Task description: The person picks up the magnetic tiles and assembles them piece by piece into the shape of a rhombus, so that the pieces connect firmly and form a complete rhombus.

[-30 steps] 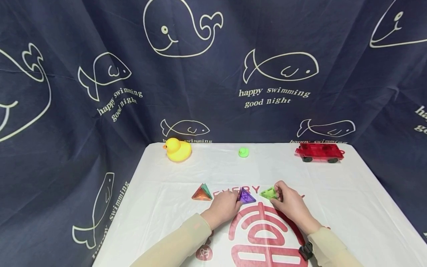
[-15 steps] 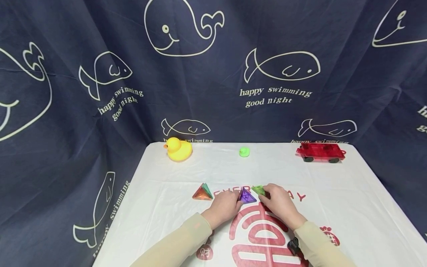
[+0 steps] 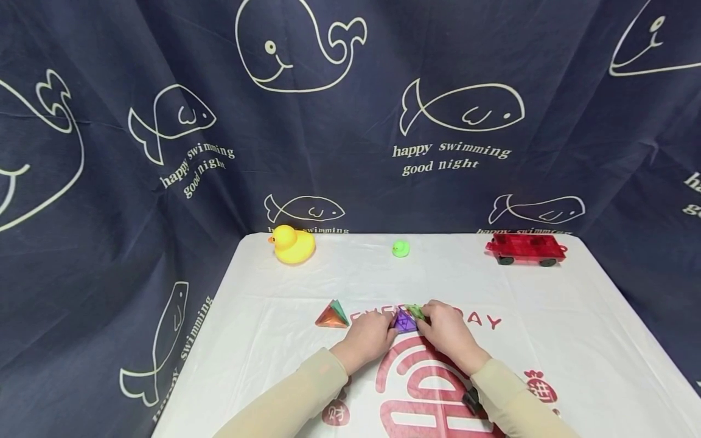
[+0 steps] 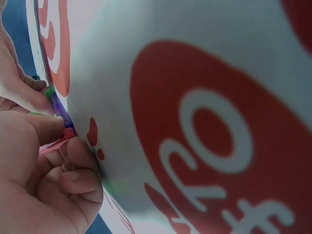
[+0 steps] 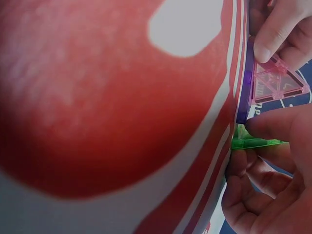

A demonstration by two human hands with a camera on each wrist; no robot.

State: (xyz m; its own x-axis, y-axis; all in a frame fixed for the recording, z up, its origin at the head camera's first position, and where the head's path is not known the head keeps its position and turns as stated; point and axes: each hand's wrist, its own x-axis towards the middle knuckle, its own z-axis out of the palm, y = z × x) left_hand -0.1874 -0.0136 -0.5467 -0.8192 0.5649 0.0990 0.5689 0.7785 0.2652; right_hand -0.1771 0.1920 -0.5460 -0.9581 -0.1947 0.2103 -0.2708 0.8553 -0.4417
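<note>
A purple triangular magnetic tile (image 3: 405, 322) lies flat on the table between my two hands. At its left side, my left hand (image 3: 369, 336) pinches a pink triangular magnetic tile (image 5: 278, 83) that stands up beside the purple one; fingers mostly hide it in the head view. My right hand (image 3: 450, 331) pinches a green triangular magnetic tile (image 5: 258, 143) between thumb and fingers, upright at the purple tile's right side. Whether the green and purple edges touch, I cannot tell.
Left of my left hand stands a small orange-and-green tile pyramid (image 3: 333, 316). Along the table's back edge are a yellow toy duck (image 3: 294, 246), a little green duck (image 3: 401, 249) and a red wheeled toy base (image 3: 527, 248). A dark printed curtain (image 3: 350, 134) hangs behind.
My right hand has moved left, bringing the green tile up to the purple one and tilting it more upright. The left hand has stayed in place.
</note>
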